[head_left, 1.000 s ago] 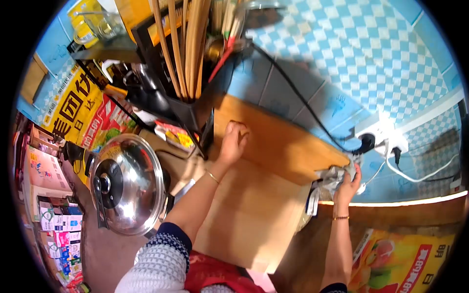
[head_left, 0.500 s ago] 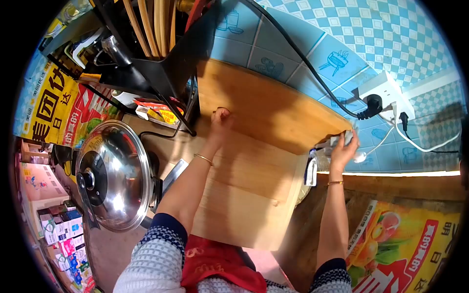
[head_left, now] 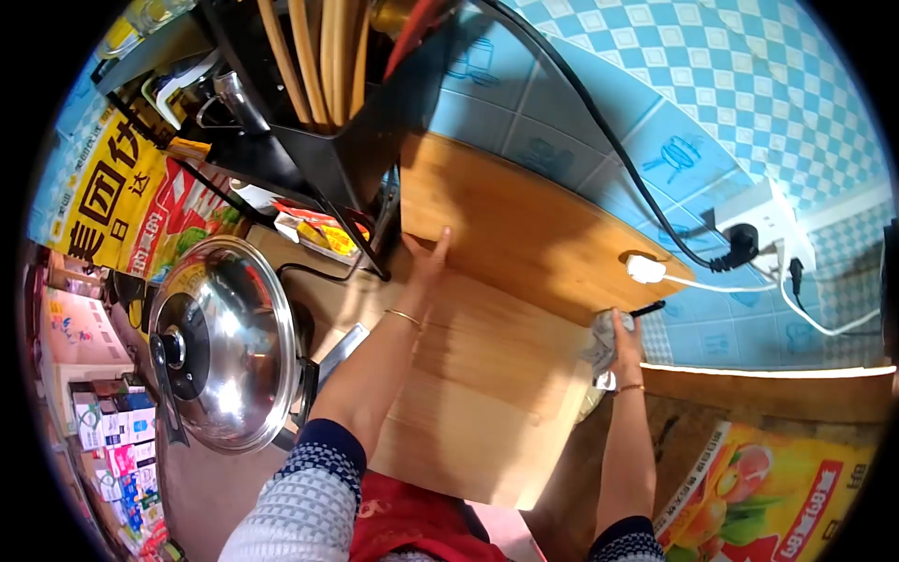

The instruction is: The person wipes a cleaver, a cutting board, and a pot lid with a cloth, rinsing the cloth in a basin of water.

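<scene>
A wooden board (head_left: 524, 225) stands upright against the tiled wall. In front of it lies a lighter flat wooden board (head_left: 478, 375). My left hand (head_left: 429, 262) rests by the lower left part of the upright board, thumb and fingers apart, holding nothing that shows. My right hand (head_left: 626, 345) is closed round a crumpled grey-white cloth (head_left: 601, 345) at the flat board's right edge. Just above that hand, a white plug (head_left: 646, 270) on a white cable hangs before the upright board. A short black rod-like end (head_left: 648, 308) sticks out beside my right fingers.
To the left is a pan with a domed lid (head_left: 225, 342). A black rack (head_left: 318, 150) holding wooden chopsticks or sticks stands behind it. On the wall, a white power strip (head_left: 763, 225) has black and white cables. Yellow printed bags (head_left: 758, 496) lie lower right.
My right hand has moved down and left with the cloth, off the upright board's right end. The white plug now hangs higher, before the board. My left hand's fingers have spread.
</scene>
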The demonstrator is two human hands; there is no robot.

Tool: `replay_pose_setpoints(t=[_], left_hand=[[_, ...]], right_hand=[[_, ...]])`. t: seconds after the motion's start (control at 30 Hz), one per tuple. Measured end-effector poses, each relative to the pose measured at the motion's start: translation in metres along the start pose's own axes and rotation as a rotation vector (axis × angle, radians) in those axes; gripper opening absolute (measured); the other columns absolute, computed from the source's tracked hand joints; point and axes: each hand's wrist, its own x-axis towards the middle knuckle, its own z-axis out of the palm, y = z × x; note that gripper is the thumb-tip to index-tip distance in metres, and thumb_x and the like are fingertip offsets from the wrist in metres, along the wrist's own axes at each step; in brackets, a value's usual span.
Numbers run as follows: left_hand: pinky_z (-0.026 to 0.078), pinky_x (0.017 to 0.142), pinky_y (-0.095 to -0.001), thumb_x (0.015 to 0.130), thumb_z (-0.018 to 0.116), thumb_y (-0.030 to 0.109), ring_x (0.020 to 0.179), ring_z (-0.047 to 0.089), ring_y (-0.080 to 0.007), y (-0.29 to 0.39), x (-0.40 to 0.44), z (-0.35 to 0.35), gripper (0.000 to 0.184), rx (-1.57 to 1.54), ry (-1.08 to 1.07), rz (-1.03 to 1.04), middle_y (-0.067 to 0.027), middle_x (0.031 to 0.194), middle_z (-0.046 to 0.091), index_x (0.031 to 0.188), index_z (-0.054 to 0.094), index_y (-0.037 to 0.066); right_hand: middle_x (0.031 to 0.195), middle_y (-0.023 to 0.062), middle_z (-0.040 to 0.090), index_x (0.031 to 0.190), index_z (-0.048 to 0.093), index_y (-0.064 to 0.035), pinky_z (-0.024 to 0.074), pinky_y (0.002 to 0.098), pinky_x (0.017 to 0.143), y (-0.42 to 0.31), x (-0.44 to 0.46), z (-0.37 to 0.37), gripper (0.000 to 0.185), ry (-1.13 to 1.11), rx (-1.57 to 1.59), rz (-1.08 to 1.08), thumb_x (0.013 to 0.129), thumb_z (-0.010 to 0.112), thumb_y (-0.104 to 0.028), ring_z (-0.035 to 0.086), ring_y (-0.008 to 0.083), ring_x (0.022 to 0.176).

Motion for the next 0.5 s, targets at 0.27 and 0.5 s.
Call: replay_pose_setpoints(t=[0.27,0.5], left_hand=[[0.052,0.075,-0.0533,0.086,0.067,0.031,0.126,0.038,-0.0351,0.016,0.007,0.008,0.108,-0.185,0.007,-0.348,-0.0145,0.147,0.022,0.144,-0.024,0.02],[0.045,0.092,-0.0385,0.086,0.062,0.012,0.115,0.051,-0.0292,-0.046,-0.105,-0.044,0.062,0.389,0.09,0.162,-0.0196,0.124,0.05,0.138,0.032,-0.001]], right_hand=[[0.126,0.0184,0.051,0.144,0.02,-0.0036,0.0518,0.0412,0.084,-0.02,0.005,0.001,0.089,0.013,0.058,0.009,0.081,0.073,-0.037,0.056,0.0276,0.108],[0.118,0.0138,0.057,0.126,0.048,-0.0028,0.0468,0.0358,0.09,0.064,-0.061,0.058,0.044,-0.004,-0.156,-0.281,0.085,0.059,-0.013,0.057,0.026,0.106]])
